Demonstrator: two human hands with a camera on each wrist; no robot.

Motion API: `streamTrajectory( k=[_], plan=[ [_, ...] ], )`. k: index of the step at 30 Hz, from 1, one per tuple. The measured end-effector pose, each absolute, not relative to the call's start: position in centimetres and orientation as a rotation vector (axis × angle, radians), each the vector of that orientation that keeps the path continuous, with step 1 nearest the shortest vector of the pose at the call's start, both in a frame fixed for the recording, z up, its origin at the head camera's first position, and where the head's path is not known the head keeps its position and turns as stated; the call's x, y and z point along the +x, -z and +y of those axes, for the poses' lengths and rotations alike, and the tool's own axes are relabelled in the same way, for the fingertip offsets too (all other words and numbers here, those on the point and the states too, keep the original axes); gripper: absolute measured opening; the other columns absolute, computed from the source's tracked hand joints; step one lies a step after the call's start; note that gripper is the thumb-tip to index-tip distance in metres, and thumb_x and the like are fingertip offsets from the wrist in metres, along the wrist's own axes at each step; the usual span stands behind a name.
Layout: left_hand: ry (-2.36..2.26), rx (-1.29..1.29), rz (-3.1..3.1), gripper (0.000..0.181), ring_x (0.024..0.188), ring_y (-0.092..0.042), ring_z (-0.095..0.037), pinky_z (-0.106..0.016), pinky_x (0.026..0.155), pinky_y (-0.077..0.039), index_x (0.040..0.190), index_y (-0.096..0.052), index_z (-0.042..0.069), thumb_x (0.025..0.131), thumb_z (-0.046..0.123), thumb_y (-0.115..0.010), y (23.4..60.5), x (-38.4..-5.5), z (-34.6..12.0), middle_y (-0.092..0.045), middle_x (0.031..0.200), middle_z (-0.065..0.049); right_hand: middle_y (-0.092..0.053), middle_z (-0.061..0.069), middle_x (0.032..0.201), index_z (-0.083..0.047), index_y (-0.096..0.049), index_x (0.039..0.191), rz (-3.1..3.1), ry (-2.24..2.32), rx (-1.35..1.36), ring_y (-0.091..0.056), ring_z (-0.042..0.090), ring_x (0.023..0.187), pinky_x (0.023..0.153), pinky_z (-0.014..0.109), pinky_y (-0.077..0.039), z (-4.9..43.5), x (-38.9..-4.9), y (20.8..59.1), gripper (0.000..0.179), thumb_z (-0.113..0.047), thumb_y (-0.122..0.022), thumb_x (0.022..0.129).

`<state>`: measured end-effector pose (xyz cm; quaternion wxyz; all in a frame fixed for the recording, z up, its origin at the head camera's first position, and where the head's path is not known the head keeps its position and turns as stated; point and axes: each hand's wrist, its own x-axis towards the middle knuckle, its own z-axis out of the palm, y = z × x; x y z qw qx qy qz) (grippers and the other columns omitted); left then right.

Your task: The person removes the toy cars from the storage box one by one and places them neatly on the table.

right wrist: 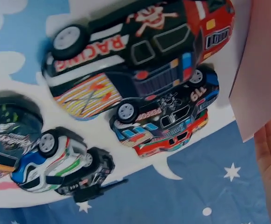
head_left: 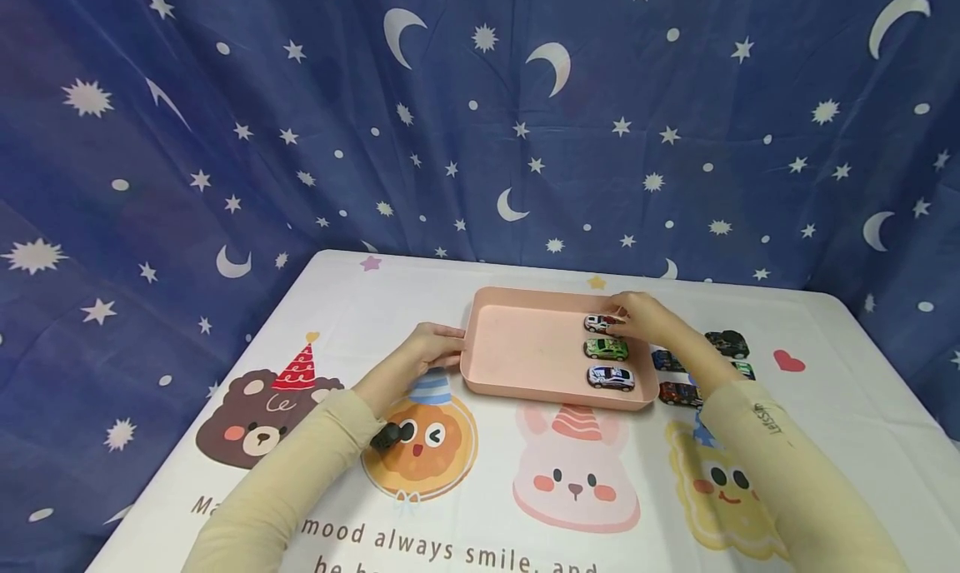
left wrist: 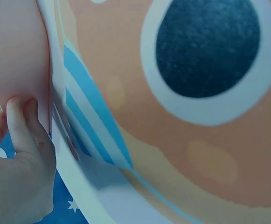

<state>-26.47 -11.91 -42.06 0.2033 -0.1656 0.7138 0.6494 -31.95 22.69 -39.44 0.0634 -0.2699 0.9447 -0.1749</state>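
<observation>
two bare hands work at a pale pink tray (head_left: 525,340) on a white table (head_left: 862,440). the left hand (head_left: 429,348) grips the tray's left wall; the right hand (head_left: 647,316) pinches a small white-and-red toy car (head_left: 600,324) inside the tray, near its right end. in a column below that car sit a green toy car (head_left: 606,349) and a white toy car with dark markings (head_left: 611,379). more toy cars stand outside, just right of the tray, partly hidden by the right forearm. the right wrist view shows them close up: a black-and-red car (right wrist: 144,51) carries the word "racing" on its side, and a second dark car (right wrist: 172,105) has digits that look like 119, though i cannot be sure. the table's printed cloth reads "mood always smile, and", with "ma" further left and a lower line cut off, beneath cartoon faces in party hats, among them a brown bear (head_left: 262,419) and a pink rabbit (head_left: 576,490). dark lettering on the cream right sleeve (head_left: 795,473) starts with "lets"; the rest is unclear. behind hangs a blue curtain (head_left: 450,198) with white moons and stars.
</observation>
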Motion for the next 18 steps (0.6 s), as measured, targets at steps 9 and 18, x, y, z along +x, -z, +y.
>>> streamTrajectory(
  k=[9,18],
  plan=[
    [-1.762,-0.438,2.065,0.036,0.055,-0.062,-0.005,-0.013,0.055,-0.057,0.122,-0.058,-0.006,0.086,-0.001,-0.063,41.8,-26.6,-11.6,-0.065,0.081,-0.006,-0.065,0.020,0.096,0.009,-0.064,0.106,2.876,0.353,-0.828,-0.061,0.034,0.091,0.082,0.044,-0.055,21.9,-33.0,40.2,0.029,-0.009,-0.069,0.084],
    [-1.773,-0.445,2.068,0.036,0.055,-0.062,-0.005,-0.012,0.052,-0.056,0.121,-0.058,-0.006,0.086,-0.001,-0.063,41.8,-26.4,-11.8,-0.064,0.080,-0.006,-0.062,0.012,0.081,0.005,-0.062,0.094,2.878,0.260,-0.681,-0.052,0.020,0.072,0.065,0.035,-0.047,21.3,-33.4,40.7,0.022,-0.015,-0.069,0.085]
  ],
)
